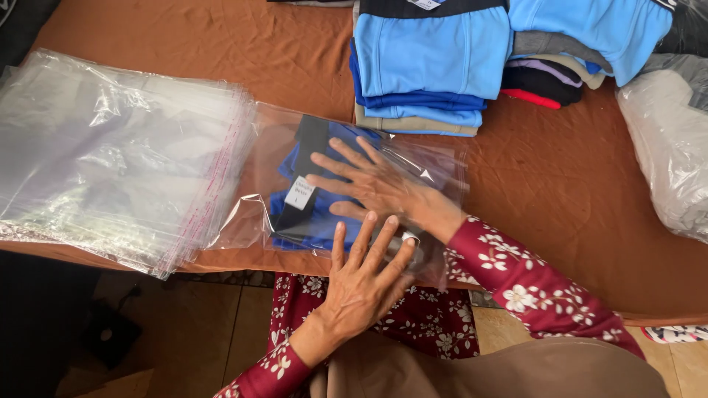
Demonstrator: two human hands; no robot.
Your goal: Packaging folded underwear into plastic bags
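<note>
A folded blue and black garment [313,193] with a small white tag lies inside a clear plastic bag [435,166] on the brown cloth-covered table [560,184]. My right hand [372,184] is pushed into the bag, fingers spread flat over the garment. My left hand [363,276] rests flat on the outside of the bag at its near edge, fingers apart and pointing away from me. Both sleeves are dark red with white flowers.
A thick pile of empty clear bags [110,158] lies at the left. Folded blue garments [431,63] are stacked at the back, with a mixed stack [549,77] beside them. A filled plastic bag [667,144] sits at the right edge. Tiled floor shows below.
</note>
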